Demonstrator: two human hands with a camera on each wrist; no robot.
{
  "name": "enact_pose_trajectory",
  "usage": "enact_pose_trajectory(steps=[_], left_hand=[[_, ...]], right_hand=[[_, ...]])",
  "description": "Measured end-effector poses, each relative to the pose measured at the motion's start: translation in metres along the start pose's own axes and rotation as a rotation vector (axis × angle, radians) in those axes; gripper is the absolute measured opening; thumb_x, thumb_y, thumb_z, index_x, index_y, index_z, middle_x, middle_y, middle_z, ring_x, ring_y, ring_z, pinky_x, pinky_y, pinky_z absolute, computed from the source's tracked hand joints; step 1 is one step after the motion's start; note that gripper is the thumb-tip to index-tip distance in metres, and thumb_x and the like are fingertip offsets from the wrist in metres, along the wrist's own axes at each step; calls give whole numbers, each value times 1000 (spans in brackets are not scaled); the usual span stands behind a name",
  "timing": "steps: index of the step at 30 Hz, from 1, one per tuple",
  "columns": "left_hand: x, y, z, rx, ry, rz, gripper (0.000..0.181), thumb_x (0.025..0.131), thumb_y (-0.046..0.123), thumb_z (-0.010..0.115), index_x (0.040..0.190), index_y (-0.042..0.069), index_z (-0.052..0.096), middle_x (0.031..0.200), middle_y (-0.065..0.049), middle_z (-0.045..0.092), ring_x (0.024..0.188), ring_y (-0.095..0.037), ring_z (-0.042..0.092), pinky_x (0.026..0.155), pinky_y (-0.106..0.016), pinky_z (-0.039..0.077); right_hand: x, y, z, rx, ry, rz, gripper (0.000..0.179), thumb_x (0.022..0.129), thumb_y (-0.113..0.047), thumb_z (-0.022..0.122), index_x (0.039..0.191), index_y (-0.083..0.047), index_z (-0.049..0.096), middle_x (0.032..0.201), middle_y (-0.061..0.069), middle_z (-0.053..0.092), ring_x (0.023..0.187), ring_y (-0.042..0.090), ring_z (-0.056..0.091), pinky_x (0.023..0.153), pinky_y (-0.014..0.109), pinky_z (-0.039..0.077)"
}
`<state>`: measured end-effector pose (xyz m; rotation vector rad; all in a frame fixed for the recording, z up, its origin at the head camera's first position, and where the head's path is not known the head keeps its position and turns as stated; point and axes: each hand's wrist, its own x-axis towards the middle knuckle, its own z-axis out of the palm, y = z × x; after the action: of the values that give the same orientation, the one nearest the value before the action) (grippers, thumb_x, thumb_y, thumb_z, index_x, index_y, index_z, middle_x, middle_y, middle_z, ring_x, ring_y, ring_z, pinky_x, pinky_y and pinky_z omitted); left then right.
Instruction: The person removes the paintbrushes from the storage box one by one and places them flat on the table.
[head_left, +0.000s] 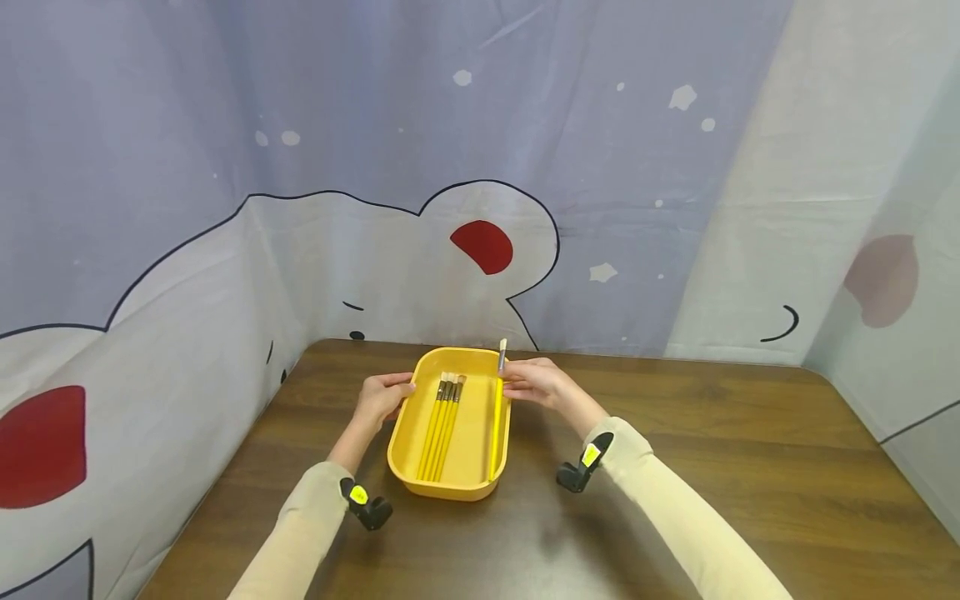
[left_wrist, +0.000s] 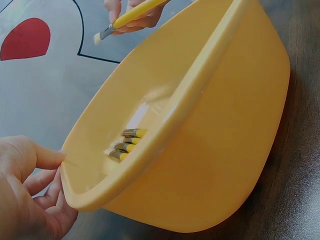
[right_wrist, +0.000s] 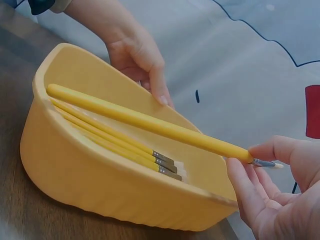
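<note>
A yellow plastic basin [head_left: 472, 417] stands on the wooden table, with several yellow-handled paintbrushes [head_left: 441, 429] lying side by side along its left part. My left hand [head_left: 380, 397] grips the basin's left rim, thumb over the edge and fingers beneath, as the left wrist view shows. My right hand [head_left: 536, 383] pinches another yellow paintbrush [right_wrist: 150, 122] near its metal ferrule, between thumb and fingers. This brush slants above the basin's right side, its pale bristles pointing away from me. Its handle end is close to the near wall; whether they touch I cannot tell.
Brown wooden table [head_left: 675, 467] surface extends to both sides of the basin. A printed curtain [head_left: 615, 167] with stars and red patches hangs behind and along the sides. Black wrist cameras [head_left: 365, 503] are strapped over both light sleeves.
</note>
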<state>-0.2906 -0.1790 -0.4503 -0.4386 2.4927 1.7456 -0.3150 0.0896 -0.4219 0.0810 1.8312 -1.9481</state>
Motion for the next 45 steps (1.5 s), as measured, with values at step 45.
enact_pose_trajectory(steps=[45], left_hand=[[-3,0,-1,-12,1,21,37,92,15,61,127,4,62,120,-22,65,88,-20,68,66,-24,58]], right_hand=[[-5,22,-32,7,-6,-1,41,93,-1,53,129,18,44,74,-2,66,65,8,65,67,20,58]])
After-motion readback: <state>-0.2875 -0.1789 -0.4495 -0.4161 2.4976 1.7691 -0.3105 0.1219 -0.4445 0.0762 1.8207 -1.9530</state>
